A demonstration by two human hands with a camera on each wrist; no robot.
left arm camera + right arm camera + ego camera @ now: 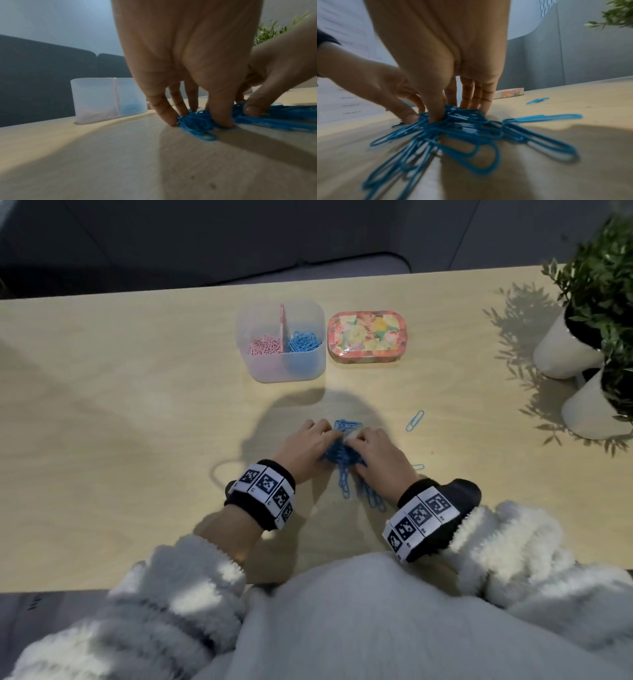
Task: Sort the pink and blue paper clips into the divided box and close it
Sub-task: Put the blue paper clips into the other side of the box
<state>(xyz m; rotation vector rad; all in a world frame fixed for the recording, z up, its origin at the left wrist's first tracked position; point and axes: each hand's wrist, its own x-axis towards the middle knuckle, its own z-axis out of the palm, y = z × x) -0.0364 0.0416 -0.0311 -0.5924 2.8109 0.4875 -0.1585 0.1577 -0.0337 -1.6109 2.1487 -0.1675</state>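
A pile of blue paper clips (343, 455) lies on the table near me, between my hands. My left hand (320, 436) pinches its left side, fingers and thumb curled down into the clips (197, 121). From the right, my right hand (363, 444) does the same, thumb and fingers dug into the heap (462, 125). The translucent divided box (310, 364) stands open farther back, with pink clips (263, 345) left of the divider and blue clips (305, 340) right of it. Its floral lid (368, 335) lies flat to the right of the box.
One stray blue clip (415, 420) lies right of the pile, and another (418, 466) peeks out beside my right hand. Two white pots with green plants (568, 350) stand at the table's right edge. The table's near edge is just below my wrists.
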